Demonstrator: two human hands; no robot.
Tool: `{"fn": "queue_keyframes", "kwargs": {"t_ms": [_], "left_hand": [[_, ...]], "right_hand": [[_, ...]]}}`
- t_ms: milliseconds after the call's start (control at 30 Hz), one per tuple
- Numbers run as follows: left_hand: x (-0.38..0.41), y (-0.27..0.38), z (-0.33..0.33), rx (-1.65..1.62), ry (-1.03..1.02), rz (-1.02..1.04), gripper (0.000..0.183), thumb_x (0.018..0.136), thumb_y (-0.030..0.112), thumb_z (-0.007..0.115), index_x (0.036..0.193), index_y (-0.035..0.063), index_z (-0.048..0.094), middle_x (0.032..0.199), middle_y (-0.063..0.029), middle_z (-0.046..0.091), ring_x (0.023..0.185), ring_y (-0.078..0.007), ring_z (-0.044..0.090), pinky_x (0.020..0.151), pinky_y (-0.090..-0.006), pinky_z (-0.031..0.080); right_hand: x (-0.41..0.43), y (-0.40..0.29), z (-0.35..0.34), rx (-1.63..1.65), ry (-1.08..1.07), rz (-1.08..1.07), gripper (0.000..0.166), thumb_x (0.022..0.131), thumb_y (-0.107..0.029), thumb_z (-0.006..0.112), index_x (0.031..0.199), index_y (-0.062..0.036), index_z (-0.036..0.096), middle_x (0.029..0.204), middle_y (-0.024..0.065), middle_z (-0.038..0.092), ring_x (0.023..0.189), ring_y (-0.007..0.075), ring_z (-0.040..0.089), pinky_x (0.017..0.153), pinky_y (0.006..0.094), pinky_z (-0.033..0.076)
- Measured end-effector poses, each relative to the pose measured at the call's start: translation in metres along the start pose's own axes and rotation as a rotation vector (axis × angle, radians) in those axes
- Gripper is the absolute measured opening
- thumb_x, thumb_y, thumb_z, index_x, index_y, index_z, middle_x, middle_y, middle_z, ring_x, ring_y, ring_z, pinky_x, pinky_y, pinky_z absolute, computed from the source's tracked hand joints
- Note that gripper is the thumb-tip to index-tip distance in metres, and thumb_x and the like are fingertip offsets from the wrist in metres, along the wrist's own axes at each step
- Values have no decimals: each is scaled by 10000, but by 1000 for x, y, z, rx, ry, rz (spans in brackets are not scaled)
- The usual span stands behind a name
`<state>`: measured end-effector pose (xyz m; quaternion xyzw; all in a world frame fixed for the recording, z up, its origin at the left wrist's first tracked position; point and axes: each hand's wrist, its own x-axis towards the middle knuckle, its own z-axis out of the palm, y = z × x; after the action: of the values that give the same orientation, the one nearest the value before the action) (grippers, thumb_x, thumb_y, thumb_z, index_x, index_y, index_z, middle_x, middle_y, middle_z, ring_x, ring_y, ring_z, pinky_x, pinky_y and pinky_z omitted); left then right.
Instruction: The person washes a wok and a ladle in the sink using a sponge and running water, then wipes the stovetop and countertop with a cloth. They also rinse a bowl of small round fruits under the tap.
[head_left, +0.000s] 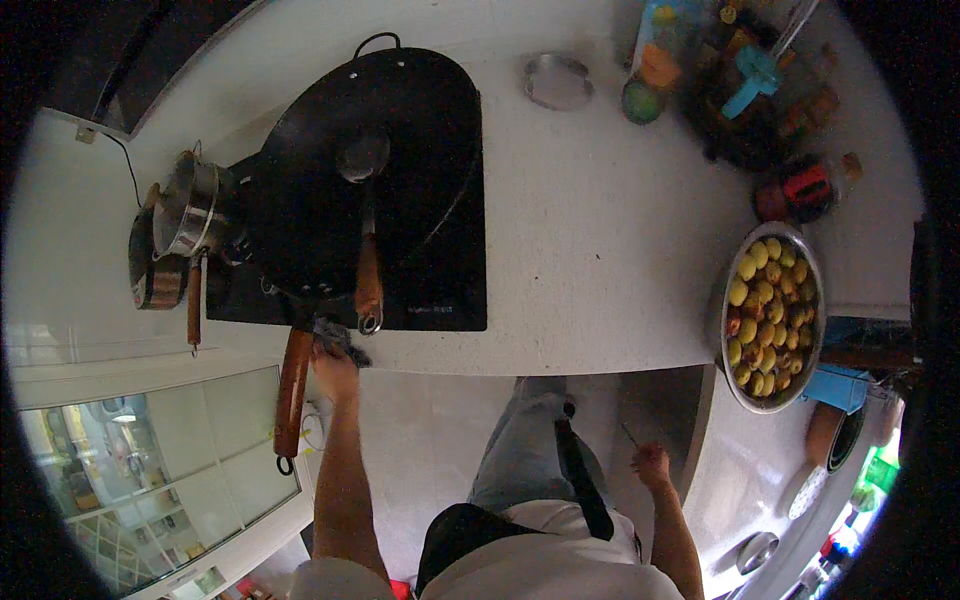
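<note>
My left hand (335, 372) holds a dark grey cloth (341, 341) at the front edge of the counter, close beside the wooden wok handle (292, 394). The black wok (420, 112) sits on a black cooktop (469, 300). Inside it lies a metal ladle (364, 159), its wooden handle (369, 277) pointing towards me. Low at my side, my right hand (651, 461) is closed around a thin object (628, 433) that I cannot identify. What the wok contains is too dark to tell.
Pots (191, 210) stand left of the wok. On the right, a metal basin (819, 322) holds many yellowish round pieces of food. A metal ring (559, 81), jars (641, 101) and a red-and-black container (808, 189) stand along the back. A glass-fronted door (225, 420) is at lower left.
</note>
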<state>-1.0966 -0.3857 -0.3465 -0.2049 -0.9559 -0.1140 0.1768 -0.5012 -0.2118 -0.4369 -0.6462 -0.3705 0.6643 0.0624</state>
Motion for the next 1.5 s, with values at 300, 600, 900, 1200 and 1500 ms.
{"fn": "queue_keyframes", "kwargs": {"t_ms": [300, 600, 900, 1200, 1500], "left_hand": [[-126, 239, -11, -3, -370, 522, 333, 685, 98, 522, 1006, 11, 506, 841, -138, 565, 600, -244, 581, 420, -361, 443], [-64, 373, -42, -1000, -253, 241, 156, 796, 160, 543, 861, 19, 556, 796, -133, 561, 713, -259, 562, 542, -376, 435], [-5, 160, -15, 103, -202, 160, 530, 827, 347, 488, 1177, -41, 400, 1212, -269, 356, 1138, -382, 320, 926, -449, 271], [50, 358, 36, -37, -562, 242, 820, 796, 592, 353, 1290, -49, 223, 1355, -268, 126, 1233, -469, 109, 1018, -483, 108], [241, 434, 167, 147, -173, -195, 538, 832, 425, 397, 1253, 96, 340, 1297, -183, 280, 1172, -419, 268, 965, -483, 224]], "right_hand": [[-10, 24, -7, -661, -116, -204, 156, 708, -16, 557, 854, -50, 518, 627, 86, 547, 520, 191, 555, 427, 317, 459], [3, 32, -54, -552, 112, -173, 124, 739, -38, 511, 860, -27, 533, 637, 109, 567, 502, 196, 564, 417, 323, 458], [-5, 22, -17, -1686, -231, -749, 77, 668, -123, 590, 633, -58, 568, 656, 66, 587, 514, 183, 578, 470, 323, 472], [18, 9, 8, -763, -133, -529, 192, 704, -112, 594, 841, -17, 498, 600, 92, 574, 501, 177, 576, 446, 303, 464], [40, -11, -28, -1399, -429, -360, 166, 716, -217, 601, 757, -57, 585, 730, 102, 599, 636, 202, 596, 526, 369, 481]]}}
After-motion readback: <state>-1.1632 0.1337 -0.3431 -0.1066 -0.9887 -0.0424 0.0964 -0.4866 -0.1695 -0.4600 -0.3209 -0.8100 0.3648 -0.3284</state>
